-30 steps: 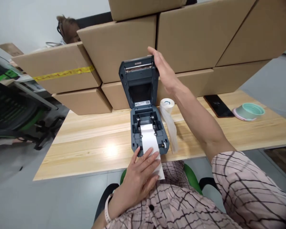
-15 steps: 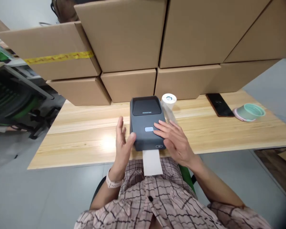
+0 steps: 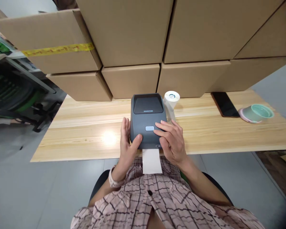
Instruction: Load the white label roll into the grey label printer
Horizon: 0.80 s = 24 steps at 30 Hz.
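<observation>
A dark grey label printer (image 3: pixel 146 121) stands on the wooden table, with a pale button on its lid. A blank white paper strip (image 3: pixel 152 161) hangs out of its front over the table edge. My left hand (image 3: pixel 129 140) lies against the printer's left side, thumb on the lid's front left corner, fingers stretched. My right hand (image 3: pixel 173 141) rests on the right of the lid, its fingers spread and their tips beside the button. Behind it, a white label roll (image 3: pixel 172 97) stands at the printer's right rear, its loose band running down toward the printer.
Cardboard boxes (image 3: pixel 131 81) are stacked along the back of the wooden table (image 3: pixel 85 133). A dark phone (image 3: pixel 225 105) and a green cup (image 3: pixel 257 112) on a pink base are at the right. At the left is a dark chair (image 3: pixel 11 92).
My left hand has closed in on the printer's side, its thumb now further onto the lid. The fingers of my right hand are slightly more bent. The view has shifted a little.
</observation>
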{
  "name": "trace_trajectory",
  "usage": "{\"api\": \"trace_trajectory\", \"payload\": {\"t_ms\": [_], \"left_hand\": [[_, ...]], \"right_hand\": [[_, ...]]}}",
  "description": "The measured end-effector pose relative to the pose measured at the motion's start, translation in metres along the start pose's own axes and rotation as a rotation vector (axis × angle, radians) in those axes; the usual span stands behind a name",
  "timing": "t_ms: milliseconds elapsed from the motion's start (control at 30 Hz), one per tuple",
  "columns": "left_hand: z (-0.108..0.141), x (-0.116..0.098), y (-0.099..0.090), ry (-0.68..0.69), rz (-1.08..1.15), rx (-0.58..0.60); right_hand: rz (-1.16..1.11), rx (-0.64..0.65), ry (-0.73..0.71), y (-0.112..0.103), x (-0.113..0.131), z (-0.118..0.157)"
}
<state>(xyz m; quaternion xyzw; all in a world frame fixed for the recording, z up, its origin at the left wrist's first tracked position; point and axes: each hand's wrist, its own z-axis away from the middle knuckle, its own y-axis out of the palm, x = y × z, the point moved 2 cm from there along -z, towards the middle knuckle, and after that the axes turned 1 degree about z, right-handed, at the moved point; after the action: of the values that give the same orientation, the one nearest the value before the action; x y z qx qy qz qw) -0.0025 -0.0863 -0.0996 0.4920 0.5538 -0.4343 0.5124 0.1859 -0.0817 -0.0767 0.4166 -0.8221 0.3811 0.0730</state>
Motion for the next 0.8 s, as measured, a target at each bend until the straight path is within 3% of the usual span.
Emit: {"api": "trace_trajectory", "payload": {"t_ms": [100,133,167,267,333,467,567,800], "left_hand": [[0.031,0.011,-0.015,0.16,-0.019,-0.338],[0.04,0.015,-0.019,0.142,0.013,-0.357],[0.047,0.019,-0.021,0.037,0.045,-0.252],[0.056,0.024,-0.016,-0.442,0.182,0.208],[0.055,0.019,-0.011,-0.636,0.235,0.367],[0.045,0.008,-0.007,-0.615,0.17,0.442],[0.042,0.012,-0.008,-0.581,0.113,0.461],[0.037,0.018,-0.012,-0.477,0.015,0.511]], "right_hand": [[-0.023,0.002,0.039,0.001,-0.001,-0.001],[-0.032,0.001,0.046,0.001,-0.001,-0.001],[-0.038,0.001,0.05,0.001,0.0,-0.001],[-0.035,-0.001,0.064,0.001,0.0,-0.004],[-0.03,-0.004,0.069,0.001,0.0,-0.005],[-0.032,0.016,0.064,0.001,-0.001,-0.005],[0.005,0.044,0.062,-0.001,0.0,-0.005],[0.28,0.205,-0.062,-0.01,0.008,-0.022]]}}
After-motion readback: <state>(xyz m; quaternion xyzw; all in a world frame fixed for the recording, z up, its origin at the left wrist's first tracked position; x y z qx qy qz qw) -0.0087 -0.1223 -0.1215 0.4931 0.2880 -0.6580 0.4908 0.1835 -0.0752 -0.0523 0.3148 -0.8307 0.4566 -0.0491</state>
